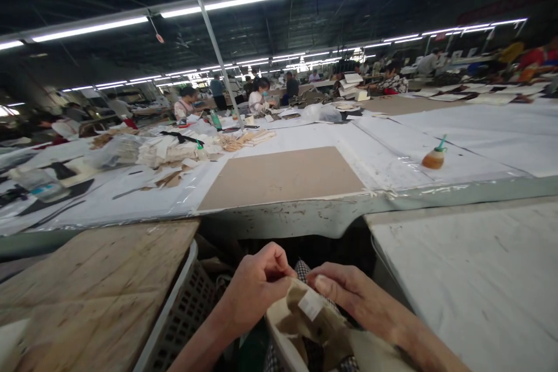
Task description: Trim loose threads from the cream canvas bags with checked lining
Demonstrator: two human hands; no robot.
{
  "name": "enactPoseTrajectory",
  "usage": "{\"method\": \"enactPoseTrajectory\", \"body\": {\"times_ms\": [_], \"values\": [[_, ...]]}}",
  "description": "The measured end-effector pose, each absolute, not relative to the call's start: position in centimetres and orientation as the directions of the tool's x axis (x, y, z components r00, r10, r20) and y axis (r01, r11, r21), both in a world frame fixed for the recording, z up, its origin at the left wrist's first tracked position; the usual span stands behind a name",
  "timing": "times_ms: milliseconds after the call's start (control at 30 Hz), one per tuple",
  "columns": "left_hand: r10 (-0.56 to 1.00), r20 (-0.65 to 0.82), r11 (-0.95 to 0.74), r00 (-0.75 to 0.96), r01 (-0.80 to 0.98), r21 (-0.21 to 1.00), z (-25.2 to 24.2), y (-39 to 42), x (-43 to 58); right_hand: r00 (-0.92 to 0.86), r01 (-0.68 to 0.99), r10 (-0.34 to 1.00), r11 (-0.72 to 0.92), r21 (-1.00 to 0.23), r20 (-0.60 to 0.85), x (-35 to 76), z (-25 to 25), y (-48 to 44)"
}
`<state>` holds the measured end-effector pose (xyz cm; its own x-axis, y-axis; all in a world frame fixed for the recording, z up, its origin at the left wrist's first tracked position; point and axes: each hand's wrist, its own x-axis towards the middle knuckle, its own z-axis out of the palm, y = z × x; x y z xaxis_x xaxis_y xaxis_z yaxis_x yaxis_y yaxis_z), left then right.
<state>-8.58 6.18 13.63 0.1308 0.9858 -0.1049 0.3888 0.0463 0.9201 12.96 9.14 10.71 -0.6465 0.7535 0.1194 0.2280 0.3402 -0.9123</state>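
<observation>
Low in the head view, my left hand [261, 279] has its fingers curled and pinches the far edge of a cream and olive fabric piece [322, 331]. My right hand [349, 288] grips the same edge from the other side, thumb against the fingers. A small white label [311, 304] lies on the fabric's inner side. The piece looks curved and open at the top, over a dark checked cloth [301, 269]. Exactly what sits between my fingertips is hidden.
A white plastic basket [192, 296] stands left of my hands, beside a wooden board [87, 279]. Ahead, the worktable [296, 133] carries a brown board [283, 177], a glue bottle [433, 158] and fabric scraps [170, 148]. A pale surface [475, 267] lies right. Several people work farther back.
</observation>
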Motion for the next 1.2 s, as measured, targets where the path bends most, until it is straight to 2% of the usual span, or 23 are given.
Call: {"method": "enactPoseTrajectory", "body": {"times_ms": [133,233,333,400,567,833,967,1100,1200], "values": [[0.992,-0.056,0.002,0.109,0.448,0.894,13.7,6.2,-8.2,-0.659,0.41,0.726,0.566,-0.715,0.197,11.0,11.0,9.2],[0.999,-0.011,-0.016,0.052,0.503,0.864,13.4,5.4,-7.8,-0.617,0.471,0.745,0.608,-0.639,0.254,9.6,10.4,9.2],[0.996,0.03,0.025,-0.089,0.558,0.83,12.8,4.1,-7.6,-0.604,0.434,0.737,0.623,-0.651,0.302,9.1,9.5,9.0],[0.988,-0.002,0.088,-0.153,0.559,0.824,12.3,3.2,-7.6,-0.604,0.409,0.725,0.639,-0.652,0.331,9.2,9.0,8.8],[0.983,-0.161,0.182,-0.085,0.443,0.878,12.3,2.6,-7.9,-0.632,0.346,0.694,0.651,-0.676,0.345,9.9,9.0,8.2],[0.988,-0.143,0.155,-0.062,0.449,0.88,13.1,2.2,-7.4,-0.637,0.269,0.714,0.559,-0.784,0.29,11.0,9.5,7.9],[0.994,-0.079,0.108,-0.076,0.541,0.834,12.8,2.0,-7.3,-0.633,0.191,0.736,0.449,-0.873,0.24,11.4,9.6,7.8],[1.0,-0.001,0.016,-0.027,0.573,0.82,12.8,2.0,-7.2,-0.648,0.196,0.738,0.401,-0.895,0.189,11.7,9.5,7.3],[0.993,0.111,-0.116,0.044,0.593,0.797,13.0,2.1,-7.0,-0.636,0.209,0.745,0.417,-0.884,0.201,11.8,9.2,6.7]]}}
